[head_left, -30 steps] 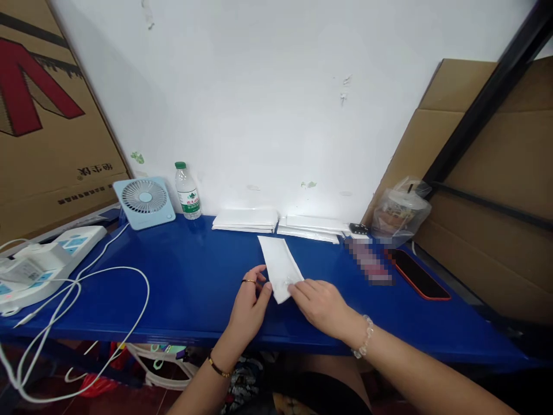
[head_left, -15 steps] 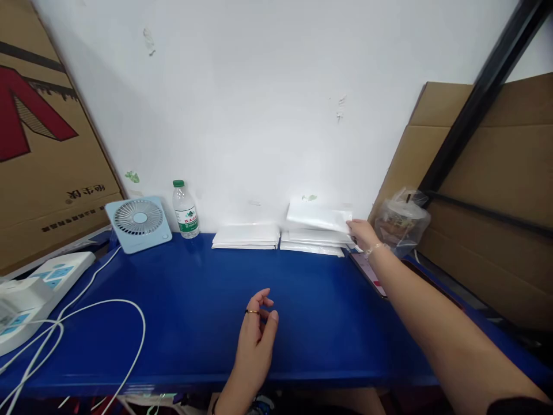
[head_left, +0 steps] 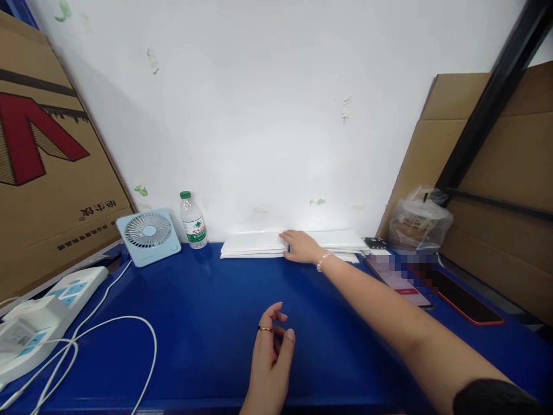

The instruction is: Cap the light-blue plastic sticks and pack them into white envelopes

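Note:
Two low stacks of flat, glossy white folded sheets lie side by side against the wall: a left stack [head_left: 250, 244] and a right stack [head_left: 339, 239]. My right hand [head_left: 301, 246] reaches across to where they meet, its thumb and fingers apart and touching the sheets there. It hides the inner end of the right stack. Nearer to me, my left hand [head_left: 272, 351] hovers over the blue table [head_left: 207, 328]. Its fingers are loosely bent, the thumb stands apart, and nothing is in it.
On the left are a blue fan [head_left: 149, 235], a water bottle [head_left: 194, 222], a power strip [head_left: 82, 288] and a looping white cable [head_left: 153, 340]. A phone [head_left: 406, 288], another dark phone [head_left: 469, 297] and a bagged cup [head_left: 417, 222] stand right. Cardboard [head_left: 56, 155] flanks the table.
My right hand has let go of the white sheet it held raised and moved left to between the stacks. That sheet now lies flat on the right stack. The view has shifted slightly.

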A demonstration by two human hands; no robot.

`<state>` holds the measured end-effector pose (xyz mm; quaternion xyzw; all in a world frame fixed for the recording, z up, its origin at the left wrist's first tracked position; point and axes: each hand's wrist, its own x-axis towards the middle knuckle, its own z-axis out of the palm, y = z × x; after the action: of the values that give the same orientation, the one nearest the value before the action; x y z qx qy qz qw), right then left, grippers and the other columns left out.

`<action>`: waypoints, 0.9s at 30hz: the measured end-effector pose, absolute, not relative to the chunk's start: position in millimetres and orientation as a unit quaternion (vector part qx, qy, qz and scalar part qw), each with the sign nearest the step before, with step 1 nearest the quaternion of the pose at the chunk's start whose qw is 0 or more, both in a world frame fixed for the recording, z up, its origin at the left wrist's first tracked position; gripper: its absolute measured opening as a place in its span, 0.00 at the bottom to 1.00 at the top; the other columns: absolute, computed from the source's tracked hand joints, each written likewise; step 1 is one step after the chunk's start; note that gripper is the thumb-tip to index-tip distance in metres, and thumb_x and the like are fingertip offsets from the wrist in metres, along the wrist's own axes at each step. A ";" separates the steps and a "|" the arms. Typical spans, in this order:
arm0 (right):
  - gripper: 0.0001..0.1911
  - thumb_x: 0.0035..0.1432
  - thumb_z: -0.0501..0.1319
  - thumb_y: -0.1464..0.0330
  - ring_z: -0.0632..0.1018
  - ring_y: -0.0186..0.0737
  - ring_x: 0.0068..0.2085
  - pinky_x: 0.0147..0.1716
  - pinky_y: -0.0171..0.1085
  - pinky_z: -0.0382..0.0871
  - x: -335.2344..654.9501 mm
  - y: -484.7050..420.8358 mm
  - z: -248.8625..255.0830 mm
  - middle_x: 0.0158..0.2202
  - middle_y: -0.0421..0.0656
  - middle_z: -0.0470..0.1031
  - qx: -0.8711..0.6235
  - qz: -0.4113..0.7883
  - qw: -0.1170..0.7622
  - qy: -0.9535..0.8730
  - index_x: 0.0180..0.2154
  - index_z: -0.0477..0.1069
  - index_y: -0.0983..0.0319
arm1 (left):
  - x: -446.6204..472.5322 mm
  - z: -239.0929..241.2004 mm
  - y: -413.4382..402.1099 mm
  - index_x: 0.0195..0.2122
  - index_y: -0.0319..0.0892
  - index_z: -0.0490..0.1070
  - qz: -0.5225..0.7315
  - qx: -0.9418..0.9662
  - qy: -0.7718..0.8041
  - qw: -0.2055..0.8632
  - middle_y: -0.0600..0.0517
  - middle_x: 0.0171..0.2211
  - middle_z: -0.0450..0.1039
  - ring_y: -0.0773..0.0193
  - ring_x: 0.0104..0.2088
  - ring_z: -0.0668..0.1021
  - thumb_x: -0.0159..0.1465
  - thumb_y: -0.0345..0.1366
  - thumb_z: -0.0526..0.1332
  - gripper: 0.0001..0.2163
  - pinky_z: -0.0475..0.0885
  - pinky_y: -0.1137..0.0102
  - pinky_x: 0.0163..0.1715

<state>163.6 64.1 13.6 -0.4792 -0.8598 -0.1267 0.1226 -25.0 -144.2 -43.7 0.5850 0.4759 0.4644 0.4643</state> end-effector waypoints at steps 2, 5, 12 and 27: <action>0.18 0.57 0.55 0.68 0.71 0.47 0.51 0.51 0.42 0.58 144.9 69.4 8.8 0.47 0.53 0.73 -0.488 -0.150 0.081 -0.856 0.48 0.68 0.68 | -25.1 -45.9 -143.6 0.56 0.47 0.58 0.475 0.571 0.471 0.476 0.46 0.45 0.64 0.64 0.34 0.69 0.63 0.45 0.55 0.21 0.68 0.68 0.35; 0.10 0.56 0.55 0.73 0.76 0.45 0.41 0.44 0.40 0.62 136.4 72.6 9.3 0.38 0.52 0.77 -0.492 -0.149 0.066 -0.855 0.40 0.71 0.68 | -26.6 -44.5 -139.2 0.55 0.46 0.59 0.495 0.526 0.457 0.519 0.47 0.44 0.65 0.66 0.34 0.70 0.61 0.43 0.57 0.21 0.68 0.69 0.37; 0.14 0.62 0.49 0.72 0.78 0.42 0.37 0.34 0.35 0.64 149.7 24.5 25.5 0.39 0.50 0.78 -0.531 -0.169 0.177 -0.811 0.47 0.67 0.65 | -19.2 -0.6 -83.2 0.60 0.40 0.50 0.486 0.159 0.341 0.788 0.38 0.54 0.61 0.57 0.51 0.72 0.58 0.48 0.59 0.32 0.72 0.67 0.43; 0.51 0.44 0.67 0.53 0.63 0.53 0.60 0.55 0.50 0.61 233.8 -76.1 -26.1 0.63 0.54 0.56 -0.464 0.167 0.248 -0.834 0.64 0.46 0.61 | 32.8 12.1 -31.3 0.50 0.47 0.62 0.750 0.232 0.232 0.574 0.51 0.44 0.71 0.63 0.48 0.75 0.54 0.37 0.65 0.22 0.70 0.69 0.47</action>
<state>233.8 -76.1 -26.1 -0.4641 -0.8339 0.1670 0.2476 32.8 -31.3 12.1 0.2322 0.2316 0.7499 0.5745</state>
